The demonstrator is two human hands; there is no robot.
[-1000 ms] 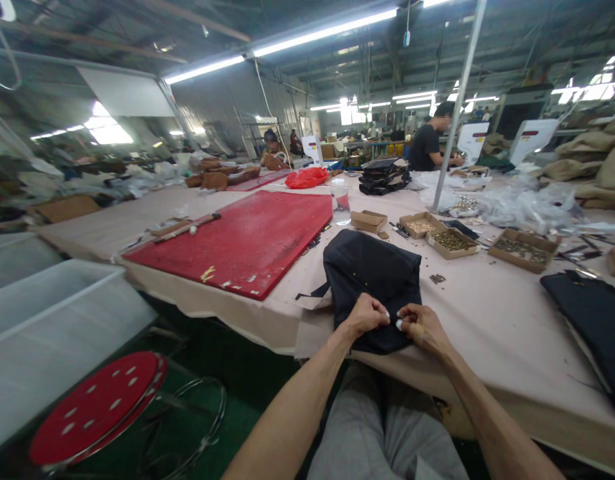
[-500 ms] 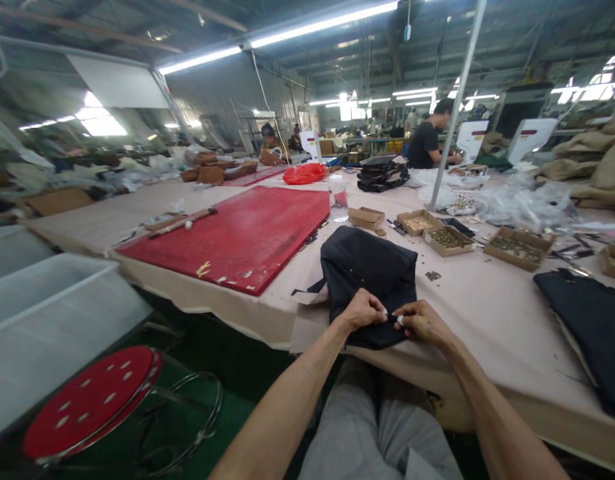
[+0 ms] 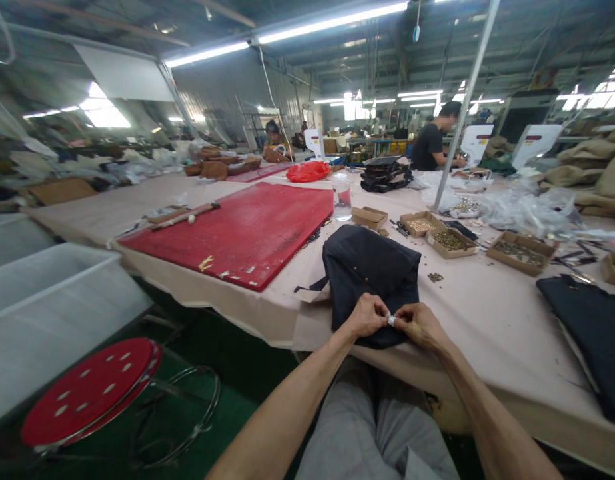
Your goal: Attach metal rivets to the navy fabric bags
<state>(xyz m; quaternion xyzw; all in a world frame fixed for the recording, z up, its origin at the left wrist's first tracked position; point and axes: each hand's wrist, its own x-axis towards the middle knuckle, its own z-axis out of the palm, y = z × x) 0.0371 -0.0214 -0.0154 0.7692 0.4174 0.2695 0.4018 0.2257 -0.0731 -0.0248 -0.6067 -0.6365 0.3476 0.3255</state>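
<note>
A black fabric piece shaped like a bag (image 3: pixel 364 257), with small brass-coloured studs, lies at the table's front edge before my lap. Over its lower part, my left hand (image 3: pixel 368 315) is closed in a pinch. Facing it, my right hand (image 3: pixel 420 323) pinches too, and the fingertips of both hands meet. Something small and white (image 3: pixel 391 321) shows where they meet; whether it is tape on the fingers or a separate piece, I cannot tell. What the fingers hold is hidden.
Left of the bag lies a red board (image 3: pixel 247 230) with a hammer (image 3: pixel 187 217) on it. Cardboard boxes of small metal parts (image 3: pixel 450 241) stand to the right, near a metal pole (image 3: pixel 467 107). Another black piece (image 3: pixel 584 333) lies far right. A red stool (image 3: pixel 92 390) stands lower left.
My fingertips have come together; a dark bit showed between them before, and now white shows there. The bag has stayed nearly in place. The view has shifted slightly.
</note>
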